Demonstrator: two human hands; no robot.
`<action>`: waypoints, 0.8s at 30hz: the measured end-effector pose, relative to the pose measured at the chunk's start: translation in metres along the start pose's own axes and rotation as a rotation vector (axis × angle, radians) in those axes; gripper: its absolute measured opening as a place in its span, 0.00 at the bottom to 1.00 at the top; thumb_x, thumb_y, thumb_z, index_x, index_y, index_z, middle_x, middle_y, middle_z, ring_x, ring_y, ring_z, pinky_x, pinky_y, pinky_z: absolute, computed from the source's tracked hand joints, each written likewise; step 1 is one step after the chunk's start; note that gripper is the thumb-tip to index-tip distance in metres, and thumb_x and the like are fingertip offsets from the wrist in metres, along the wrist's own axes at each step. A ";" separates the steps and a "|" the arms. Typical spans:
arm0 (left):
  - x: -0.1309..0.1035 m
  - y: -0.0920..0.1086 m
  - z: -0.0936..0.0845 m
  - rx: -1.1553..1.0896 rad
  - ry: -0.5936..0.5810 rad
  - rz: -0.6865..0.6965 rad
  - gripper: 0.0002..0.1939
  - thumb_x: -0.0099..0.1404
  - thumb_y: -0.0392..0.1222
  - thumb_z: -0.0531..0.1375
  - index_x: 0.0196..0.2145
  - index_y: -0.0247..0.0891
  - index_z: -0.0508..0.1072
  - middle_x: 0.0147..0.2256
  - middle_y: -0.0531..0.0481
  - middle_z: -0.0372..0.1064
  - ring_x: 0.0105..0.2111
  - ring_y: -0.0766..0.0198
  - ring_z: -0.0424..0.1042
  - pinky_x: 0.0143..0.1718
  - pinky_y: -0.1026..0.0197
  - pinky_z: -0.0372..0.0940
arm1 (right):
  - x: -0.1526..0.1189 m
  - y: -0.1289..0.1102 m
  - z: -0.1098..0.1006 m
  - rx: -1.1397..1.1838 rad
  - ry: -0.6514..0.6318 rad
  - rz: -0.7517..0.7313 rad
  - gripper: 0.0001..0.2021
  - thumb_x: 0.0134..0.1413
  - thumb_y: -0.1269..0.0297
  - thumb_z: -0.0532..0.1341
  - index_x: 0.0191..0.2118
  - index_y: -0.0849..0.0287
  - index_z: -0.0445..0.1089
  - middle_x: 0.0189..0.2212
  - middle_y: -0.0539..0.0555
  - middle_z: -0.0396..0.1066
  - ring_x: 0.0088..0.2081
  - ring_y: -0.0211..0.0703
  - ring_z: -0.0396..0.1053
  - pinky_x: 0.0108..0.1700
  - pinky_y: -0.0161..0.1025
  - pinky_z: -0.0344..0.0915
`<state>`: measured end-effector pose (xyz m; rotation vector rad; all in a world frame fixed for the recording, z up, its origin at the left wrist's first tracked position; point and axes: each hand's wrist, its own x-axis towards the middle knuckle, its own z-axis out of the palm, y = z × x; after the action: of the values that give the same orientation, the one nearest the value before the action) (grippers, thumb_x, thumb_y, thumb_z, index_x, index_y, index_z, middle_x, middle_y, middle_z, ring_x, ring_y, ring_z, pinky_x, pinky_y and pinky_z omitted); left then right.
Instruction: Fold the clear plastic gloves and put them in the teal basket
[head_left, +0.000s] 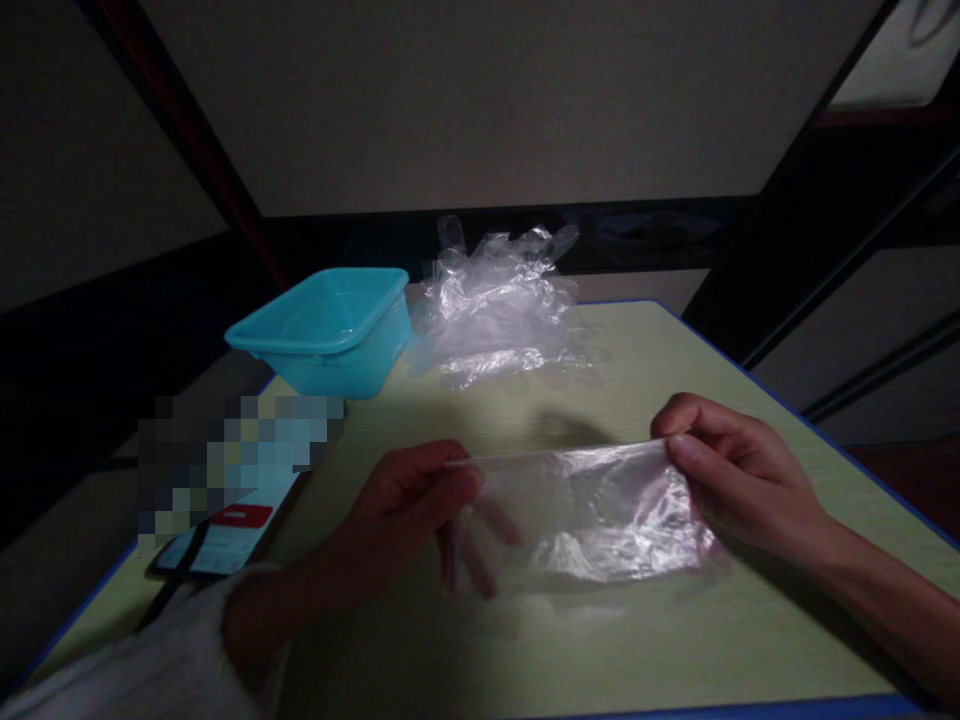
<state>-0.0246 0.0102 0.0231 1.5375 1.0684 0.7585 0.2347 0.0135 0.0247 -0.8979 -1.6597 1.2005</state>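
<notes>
Left hand [409,500] and right hand [731,465] pinch the clear plastic glove [592,510] at its ends — fingers clamped on it — long axis parallel to the desk's [675,640] near edge.

A thin, clear plastic glove [600,510], or possibly a small bag, hangs crinkled and glossy just above the table, stretched wide by its top edge, its lower part drooping.

One tub [326,330], one glove heap [502,310].
</notes>
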 end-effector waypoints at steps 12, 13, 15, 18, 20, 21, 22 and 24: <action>0.033 -0.011 -0.003 0.130 0.138 -0.210 0.14 0.54 0.46 0.54 0.16 0.36 0.60 0.12 0.60 0.54 0.13 0.73 0.55 0.15 0.70 0.49 | 0.020 0.033 0.008 -0.166 -0.004 0.194 0.12 0.54 0.55 0.58 0.31 0.60 0.63 0.19 0.46 0.63 0.18 0.30 0.57 0.17 0.29 0.52; 0.034 -0.011 -0.003 0.148 0.126 -0.216 0.14 0.54 0.45 0.54 0.16 0.36 0.60 0.12 0.59 0.54 0.14 0.72 0.56 0.16 0.70 0.49 | 0.021 0.035 0.008 -0.196 -0.003 0.163 0.11 0.54 0.56 0.58 0.33 0.61 0.64 0.21 0.47 0.64 0.20 0.31 0.59 0.20 0.30 0.55; 0.034 -0.011 -0.004 0.163 0.122 -0.223 0.14 0.54 0.44 0.53 0.15 0.37 0.60 0.12 0.59 0.54 0.14 0.72 0.56 0.16 0.69 0.49 | 0.021 0.038 0.008 -0.235 0.003 0.114 0.10 0.54 0.58 0.58 0.36 0.61 0.64 0.24 0.49 0.65 0.25 0.34 0.63 0.25 0.33 0.60; 0.034 -0.009 -0.004 0.135 0.139 -0.239 0.14 0.53 0.45 0.54 0.16 0.36 0.61 0.13 0.59 0.55 0.14 0.72 0.56 0.16 0.69 0.50 | 0.021 0.041 0.007 -0.256 0.014 0.082 0.10 0.53 0.59 0.58 0.38 0.61 0.63 0.27 0.50 0.66 0.26 0.36 0.64 0.27 0.35 0.61; 0.034 -0.008 -0.004 0.094 0.130 -0.263 0.12 0.52 0.46 0.56 0.18 0.35 0.64 0.14 0.59 0.58 0.14 0.72 0.58 0.17 0.69 0.51 | 0.022 0.042 0.006 -0.264 0.018 0.072 0.10 0.54 0.60 0.58 0.38 0.61 0.63 0.27 0.51 0.66 0.27 0.36 0.64 0.28 0.36 0.61; 0.034 -0.008 -0.004 0.074 0.119 -0.279 0.11 0.50 0.45 0.57 0.20 0.34 0.65 0.15 0.58 0.61 0.15 0.71 0.60 0.18 0.69 0.53 | 0.022 0.043 0.006 -0.261 0.018 0.072 0.10 0.53 0.60 0.58 0.38 0.61 0.63 0.27 0.50 0.66 0.27 0.36 0.64 0.28 0.36 0.61; 0.035 -0.008 -0.004 0.059 0.106 -0.294 0.10 0.48 0.44 0.58 0.22 0.34 0.67 0.17 0.57 0.63 0.16 0.71 0.61 0.18 0.69 0.54 | 0.023 0.044 0.006 -0.252 0.016 0.075 0.10 0.53 0.60 0.58 0.38 0.61 0.63 0.27 0.50 0.65 0.27 0.36 0.64 0.28 0.36 0.61; 0.035 -0.009 -0.004 0.050 0.079 -0.322 0.09 0.44 0.41 0.60 0.24 0.33 0.68 0.20 0.55 0.67 0.18 0.69 0.65 0.20 0.68 0.57 | 0.025 0.045 0.007 -0.223 0.013 0.089 0.11 0.51 0.60 0.59 0.38 0.61 0.63 0.27 0.50 0.65 0.27 0.36 0.63 0.28 0.36 0.60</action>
<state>-0.0166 0.0445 0.0135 1.3407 1.3627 0.5753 0.2221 0.0461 -0.0136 -1.1255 -1.7833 1.0794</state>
